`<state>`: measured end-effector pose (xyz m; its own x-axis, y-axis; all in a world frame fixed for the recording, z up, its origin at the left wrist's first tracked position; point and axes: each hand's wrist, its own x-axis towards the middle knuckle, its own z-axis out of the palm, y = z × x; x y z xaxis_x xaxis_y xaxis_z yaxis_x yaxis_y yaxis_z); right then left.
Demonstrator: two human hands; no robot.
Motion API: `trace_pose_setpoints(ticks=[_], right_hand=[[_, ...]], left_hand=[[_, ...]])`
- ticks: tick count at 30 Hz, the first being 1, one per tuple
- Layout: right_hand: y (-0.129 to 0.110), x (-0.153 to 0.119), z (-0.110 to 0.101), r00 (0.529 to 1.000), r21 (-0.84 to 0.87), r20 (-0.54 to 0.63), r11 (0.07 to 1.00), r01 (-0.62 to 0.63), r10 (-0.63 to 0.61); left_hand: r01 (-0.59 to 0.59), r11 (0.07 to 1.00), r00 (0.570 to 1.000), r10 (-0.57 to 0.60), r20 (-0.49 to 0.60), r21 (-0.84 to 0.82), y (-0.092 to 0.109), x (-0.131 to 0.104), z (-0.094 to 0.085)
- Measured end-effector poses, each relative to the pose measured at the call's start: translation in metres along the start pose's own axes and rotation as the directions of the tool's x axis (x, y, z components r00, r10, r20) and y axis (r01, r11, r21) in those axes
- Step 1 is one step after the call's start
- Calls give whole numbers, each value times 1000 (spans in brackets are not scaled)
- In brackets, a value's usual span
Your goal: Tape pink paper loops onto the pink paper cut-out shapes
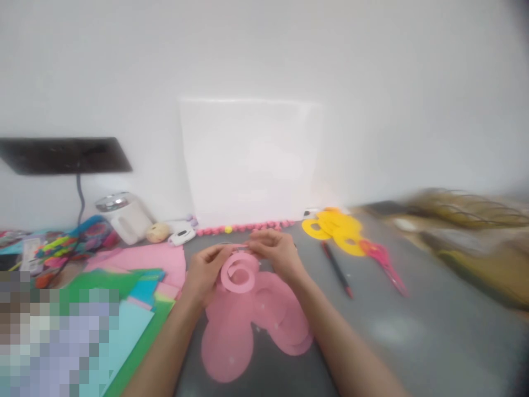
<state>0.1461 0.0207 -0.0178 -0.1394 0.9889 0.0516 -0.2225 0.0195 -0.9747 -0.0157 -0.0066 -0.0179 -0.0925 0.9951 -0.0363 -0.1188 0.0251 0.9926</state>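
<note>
My left hand [209, 270] pinches the left edge of a pink paper spiral [226, 281], a flat cut strip curled round an open middle. On the spiral's far side my right hand [275, 251] is closed, thumb and fingers pressed together at the strip's upper edge. Some of the fingertips are hidden behind the paper and blurred. Below the hands, large pink paper petal shapes [227, 347] lie on the grey table, spread to the front and to the right. Their upper parts are overlapped by the spiral.
Right of my hands lie a dark pen [336, 270], pink scissors [384, 262] and yellow paper cutouts [336, 226]. Coloured paper sheets [99, 284] are piled at left, near a white container [128, 220]. Pink beads [248, 226] line the wall below a white sheet [252, 160].
</note>
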Motion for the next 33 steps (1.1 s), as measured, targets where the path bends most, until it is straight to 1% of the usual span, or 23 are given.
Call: trace_pose_setpoints(ticks=[3, 10, 18, 26, 30, 33], right_hand=[[0, 0, 0, 1000, 10, -3, 1000, -3, 3], [1, 2, -2, 1000, 45, -7, 999, -4, 5], [-3, -1, 2, 999, 4, -44, 1000, -11, 11], [-1, 1, 0, 999, 49, -37, 999, -4, 6], [-3, -1, 4, 1000, 46, -28, 999, -4, 5], [-3, -3, 5, 1000, 38, -17, 999, -1, 2]], left_hand=[[-3, 1000, 1000, 3, 15, 12, -2, 0, 0], [-27, 998, 1000, 26, 8, 60, -5, 2, -1], [-31, 998, 999, 31, 13, 54, -2, 1, -2], [-117, 982, 992, 109, 62, 145, 2, 0, 2], [-164, 971, 980, 139, 145, 173, 2, -1, 0], [-182, 967, 976, 156, 152, 180, 1, -2, -1]])
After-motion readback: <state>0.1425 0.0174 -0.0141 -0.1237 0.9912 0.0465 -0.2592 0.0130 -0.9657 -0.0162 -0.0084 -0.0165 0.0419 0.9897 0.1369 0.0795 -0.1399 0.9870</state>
